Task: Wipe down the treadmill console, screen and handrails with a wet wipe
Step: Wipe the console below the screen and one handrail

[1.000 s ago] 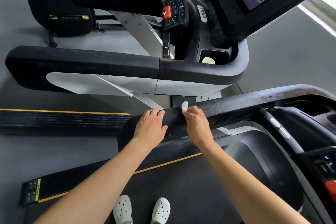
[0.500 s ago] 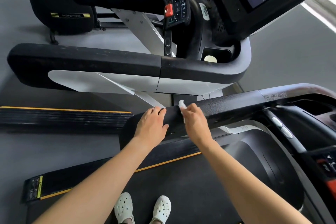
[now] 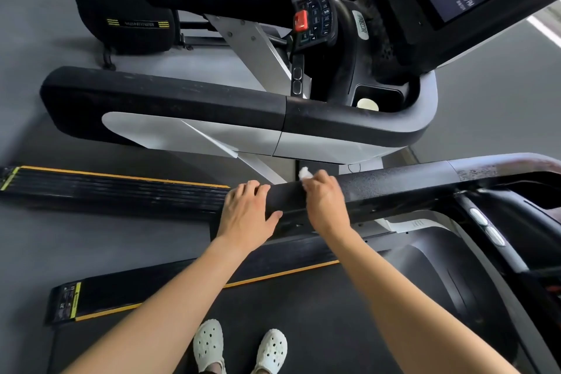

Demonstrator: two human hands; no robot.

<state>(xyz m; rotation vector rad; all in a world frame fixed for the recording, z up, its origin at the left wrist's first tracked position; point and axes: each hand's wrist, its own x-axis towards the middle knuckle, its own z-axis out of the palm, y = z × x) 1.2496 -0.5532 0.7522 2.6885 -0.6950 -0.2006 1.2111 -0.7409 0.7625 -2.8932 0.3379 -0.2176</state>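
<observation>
White crumpled wet wipe [image 3: 304, 174] pinched in right grip [image 3: 326, 202] atop black textured handrail [image 3: 394, 184]; left grip [image 3: 247, 211] clasps the rail's end; bare rail runs rightward.

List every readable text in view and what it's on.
"12:27 PM": screen; the smaller line beside it is blurred.
"PRECOR": oval badge.
Keypad, motor cover label, deck sticker: too small to read.
</observation>
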